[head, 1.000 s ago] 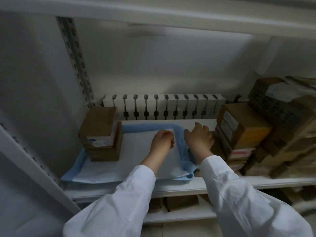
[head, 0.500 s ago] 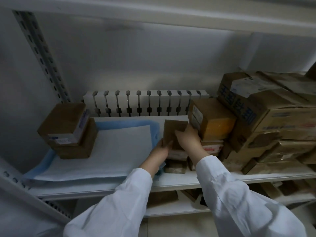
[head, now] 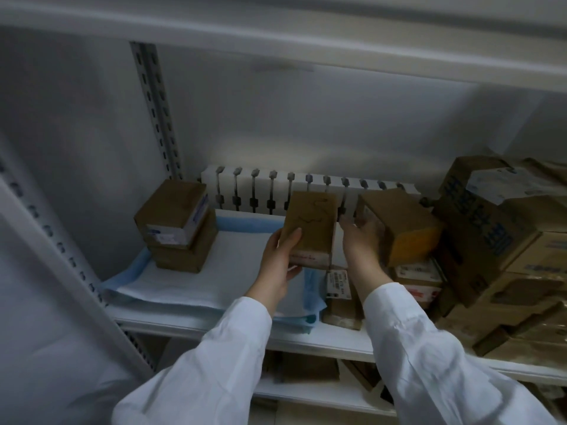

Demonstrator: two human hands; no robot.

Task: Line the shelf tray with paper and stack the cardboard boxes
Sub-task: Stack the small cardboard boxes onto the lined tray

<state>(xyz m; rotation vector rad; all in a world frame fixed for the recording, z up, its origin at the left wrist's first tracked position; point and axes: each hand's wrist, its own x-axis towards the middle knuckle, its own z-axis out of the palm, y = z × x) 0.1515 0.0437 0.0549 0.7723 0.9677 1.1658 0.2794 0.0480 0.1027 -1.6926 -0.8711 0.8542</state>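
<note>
While the left hand (head: 277, 266) grips the near left corner of the held box (head: 311, 228), thumb on the top face and fingers curled out of sight beneath, the right hand (head: 360, 243) stands just beside the box's right edge. Its fingers are relaxed and spread, holding nothing; whether they touch the box cannot be told.

- Held box: small brown carton, centre of frame, raised above the paper. Long axis runs from lower frame to upper frame, slightly tilted.
- Paper liner (head: 221, 271): white sheet over blue edging, spread on the shelf tray (head: 214, 328), left of centre.
- Stack of two cartons (head: 176, 225): on the liner's far left corner, well apart from the held box and directly left of it.
- Judgement: placement calls for a leftward carry; the left hand is nearer and already has hold.
- Tilted carton (head: 399, 222), orange face: just right of the right hand.
- Slotted rack (head: 270, 191): along the back.
</note>
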